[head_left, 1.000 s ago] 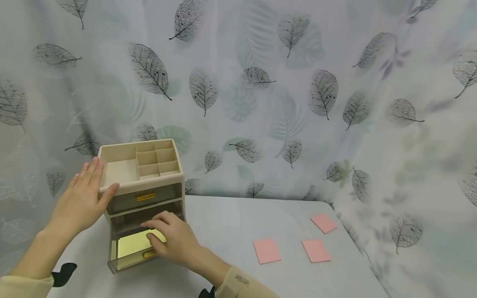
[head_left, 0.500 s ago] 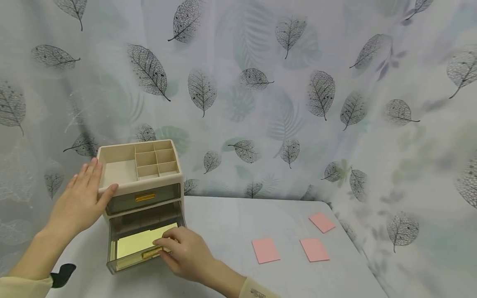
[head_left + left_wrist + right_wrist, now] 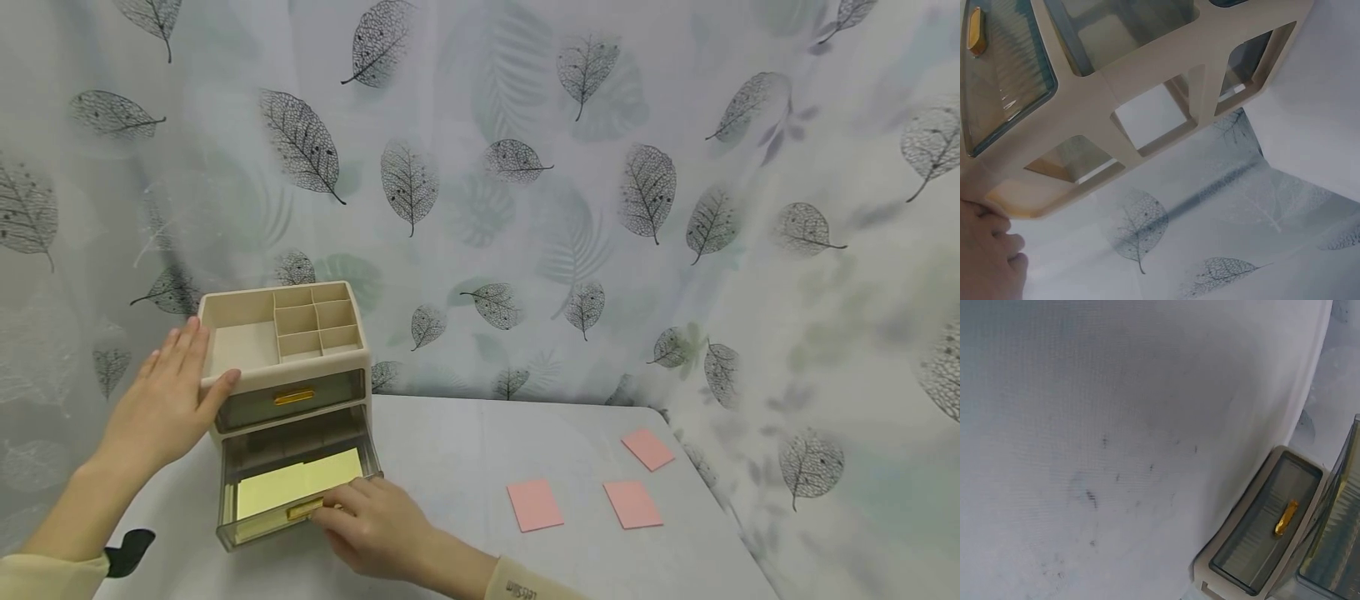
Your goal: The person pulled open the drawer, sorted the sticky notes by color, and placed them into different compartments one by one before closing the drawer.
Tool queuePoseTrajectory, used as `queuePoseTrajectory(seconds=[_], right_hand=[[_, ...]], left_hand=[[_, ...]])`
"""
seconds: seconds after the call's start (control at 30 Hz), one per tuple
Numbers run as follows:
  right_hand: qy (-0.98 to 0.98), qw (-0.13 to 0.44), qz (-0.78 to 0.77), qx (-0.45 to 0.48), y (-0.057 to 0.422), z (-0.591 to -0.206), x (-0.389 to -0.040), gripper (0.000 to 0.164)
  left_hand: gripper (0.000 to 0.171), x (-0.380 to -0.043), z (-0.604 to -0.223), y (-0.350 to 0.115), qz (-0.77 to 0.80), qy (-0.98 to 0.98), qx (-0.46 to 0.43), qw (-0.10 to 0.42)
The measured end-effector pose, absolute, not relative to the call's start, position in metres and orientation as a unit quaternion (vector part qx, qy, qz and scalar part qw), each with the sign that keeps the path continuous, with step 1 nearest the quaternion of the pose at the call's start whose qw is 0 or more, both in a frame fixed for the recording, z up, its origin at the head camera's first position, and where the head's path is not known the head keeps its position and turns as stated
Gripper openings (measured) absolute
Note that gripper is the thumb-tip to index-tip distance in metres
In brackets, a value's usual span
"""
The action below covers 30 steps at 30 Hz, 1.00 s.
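Observation:
A cream desktop organizer (image 3: 285,363) stands at the left in the head view, its upper drawer (image 3: 247,408) closed and its lower drawer (image 3: 227,508) pulled out. Yellow sticky notes (image 3: 277,487) lie in that lower drawer. My left hand (image 3: 161,400) rests flat on the organizer's left top edge, thumb spread over the front rim; part of this hand (image 3: 988,256) also shows in the left wrist view. At the drawer's front, my right hand (image 3: 378,525) has curled fingers and pinches the right end of the gold drawer handle (image 3: 302,509). Its palm is hidden.
Three pink sticky-note pads (image 3: 536,505) lie apart on the right half of the white table (image 3: 450,450). Small compartments (image 3: 315,321) divide the organizer's top. Behind the table hangs a leaf-patterned curtain (image 3: 480,208).
My right hand has moved from above the notes in the lower drawer down and right to its front and handle. The left hand and the drawer have stayed in place.

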State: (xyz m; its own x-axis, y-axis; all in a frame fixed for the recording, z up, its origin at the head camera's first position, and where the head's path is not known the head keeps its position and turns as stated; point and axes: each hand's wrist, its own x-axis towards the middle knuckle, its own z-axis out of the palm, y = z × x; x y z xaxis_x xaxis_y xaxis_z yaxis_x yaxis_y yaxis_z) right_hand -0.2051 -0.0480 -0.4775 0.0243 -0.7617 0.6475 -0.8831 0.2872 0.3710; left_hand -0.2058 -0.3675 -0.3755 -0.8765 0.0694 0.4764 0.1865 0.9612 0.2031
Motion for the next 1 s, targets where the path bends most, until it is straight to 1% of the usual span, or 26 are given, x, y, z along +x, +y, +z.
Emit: queuePoseTrajectory(seconds=[0.53, 0.8, 1.0], right_hand=[[-0.687, 0.426, 0.054, 0.586, -0.06, -0.484, -0.205, 0.023], [-0.67, 0.466, 0.027, 0.577, -0.065, -0.486, -0.208, 0.021], [-0.678, 0.462, 0.032, 0.571, -0.067, -0.486, -0.208, 0.022]], left_hand=[[0.081, -0.204, -0.376, -0.367, -0.126, -0.959, -0.066, 0.246], [0.081, -0.205, -0.377, -0.368, -0.13, -0.958, -0.065, 0.247], [0.081, -0.204, -0.377, -0.368, -0.13, -0.958, -0.066, 0.247]])
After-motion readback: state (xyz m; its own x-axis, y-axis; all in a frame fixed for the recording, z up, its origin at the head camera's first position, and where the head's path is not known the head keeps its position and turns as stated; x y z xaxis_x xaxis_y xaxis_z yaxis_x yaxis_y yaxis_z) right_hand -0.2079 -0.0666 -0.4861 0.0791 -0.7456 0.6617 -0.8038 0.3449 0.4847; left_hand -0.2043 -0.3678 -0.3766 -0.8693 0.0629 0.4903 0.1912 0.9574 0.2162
